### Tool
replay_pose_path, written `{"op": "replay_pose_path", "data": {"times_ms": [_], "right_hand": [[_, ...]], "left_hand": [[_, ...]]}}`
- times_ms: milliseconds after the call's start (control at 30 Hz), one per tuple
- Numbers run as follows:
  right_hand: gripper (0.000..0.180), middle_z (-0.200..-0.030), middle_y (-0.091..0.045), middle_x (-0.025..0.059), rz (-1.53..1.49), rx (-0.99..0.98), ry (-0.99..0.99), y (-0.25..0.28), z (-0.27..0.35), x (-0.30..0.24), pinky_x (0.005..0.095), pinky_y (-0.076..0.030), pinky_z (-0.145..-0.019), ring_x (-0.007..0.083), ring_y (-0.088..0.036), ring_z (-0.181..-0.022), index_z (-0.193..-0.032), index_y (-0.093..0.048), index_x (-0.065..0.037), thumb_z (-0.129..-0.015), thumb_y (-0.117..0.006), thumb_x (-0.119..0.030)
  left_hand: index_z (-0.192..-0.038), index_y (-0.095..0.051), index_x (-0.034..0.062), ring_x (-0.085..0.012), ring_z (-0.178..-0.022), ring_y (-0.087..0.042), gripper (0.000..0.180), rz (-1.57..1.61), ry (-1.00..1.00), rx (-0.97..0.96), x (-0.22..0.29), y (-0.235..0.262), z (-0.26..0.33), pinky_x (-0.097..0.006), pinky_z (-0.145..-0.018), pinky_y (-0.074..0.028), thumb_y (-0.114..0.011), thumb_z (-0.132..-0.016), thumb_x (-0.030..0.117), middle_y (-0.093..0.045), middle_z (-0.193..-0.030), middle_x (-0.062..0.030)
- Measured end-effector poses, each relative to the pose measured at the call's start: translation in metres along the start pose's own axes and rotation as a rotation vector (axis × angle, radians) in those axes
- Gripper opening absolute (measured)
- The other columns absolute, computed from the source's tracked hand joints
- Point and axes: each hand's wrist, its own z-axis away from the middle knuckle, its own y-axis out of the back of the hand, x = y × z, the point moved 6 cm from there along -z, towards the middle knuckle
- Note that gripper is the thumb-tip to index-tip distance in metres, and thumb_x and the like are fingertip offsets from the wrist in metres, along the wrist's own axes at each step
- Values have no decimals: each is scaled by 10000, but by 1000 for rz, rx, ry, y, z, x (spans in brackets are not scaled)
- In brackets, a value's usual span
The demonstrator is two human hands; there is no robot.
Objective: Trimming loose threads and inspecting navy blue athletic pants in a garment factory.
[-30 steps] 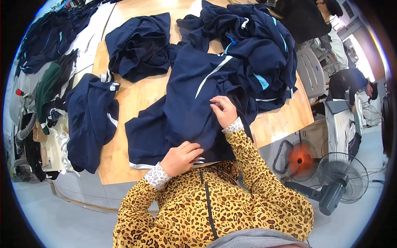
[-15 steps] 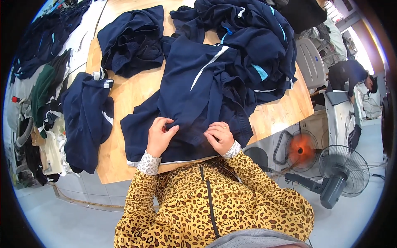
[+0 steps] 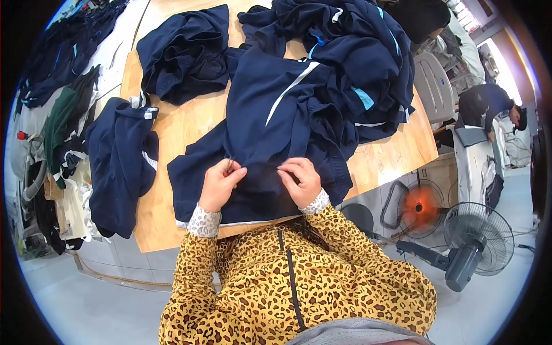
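A navy garment [image 3: 261,123] with a white stripe lies spread over the table's near edge, with a white-edged hem low at the front. My left hand [image 3: 220,183] is closed, thumb and forefinger pinching its cloth. Between those fingers shows a small, thin metallic thing [image 3: 230,165], too small to name. To its right, my right hand [image 3: 301,181] also pinches the cloth, thumb against fingertips. A fold of the garment is drawn up between the two hands. What the fingers cover underneath is hidden.
Around the wooden table [image 3: 187,129] lie a folded navy garment [image 3: 121,164] at left, a bunched one [image 3: 184,54] behind, and a large navy heap [image 3: 356,63] at back right. A grey fan [image 3: 477,238] stands right, near a chair [image 3: 432,86]. A person [image 3: 489,106] bends at a far-right table.
My right hand has risen slightly and turned, its thumb and fingers now pinching the cloth. My left hand has shifted a little, and the metallic thing shows more clearly.
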Motion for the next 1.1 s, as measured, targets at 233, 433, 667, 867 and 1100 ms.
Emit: {"op": "replay_pose_path", "data": {"times_ms": [233,433,667,867,1100], "right_hand": [[674,-1044,-582,138,-987,-283,-650,-56,-4,33,274,-441,-867,181,-554,-983,-1364,-259,11,-806,-635,-11],[720,-981,-596,99,-1167,-273,-748,-50,-6,32,260,-456,-851,151,-577,-917,-1389,-240,-29,-786,-621,70],[723,-938,-608,81,-1260,-223,-764,-49,-5,34,261,-460,-847,148,-582,-908,-1383,-272,-59,-772,-634,74],[683,-875,-607,53,-1146,-201,-720,-50,-8,29,212,-451,-781,102,-569,-829,-1366,-327,-100,-780,-644,48],[401,-822,-586,-2,-960,-204,-658,-46,5,50,171,-422,-734,60,-540,-767,-1199,-553,-41,-807,-617,17]], "left_hand": [[-797,-575,81,-20,-414,-376,149,271,242,-68,13,-4,-22,-168,-364,-268,-640,-849,204,-440,-546,67],[-798,-567,99,-14,-393,-358,154,350,326,-68,-9,-5,-29,-160,-350,-252,-656,-836,219,-442,-532,64],[-782,-572,98,-13,-398,-363,148,386,340,-72,-10,-10,-32,-158,-354,-262,-661,-829,206,-448,-543,69],[-769,-570,101,-11,-407,-366,133,288,281,-68,-8,-14,-27,-159,-359,-261,-640,-845,186,-444,-560,85],[-852,-608,31,-14,-498,-424,133,176,8,78,5,-7,-22,-175,-455,-343,-633,-853,162,-538,-654,48]]}}
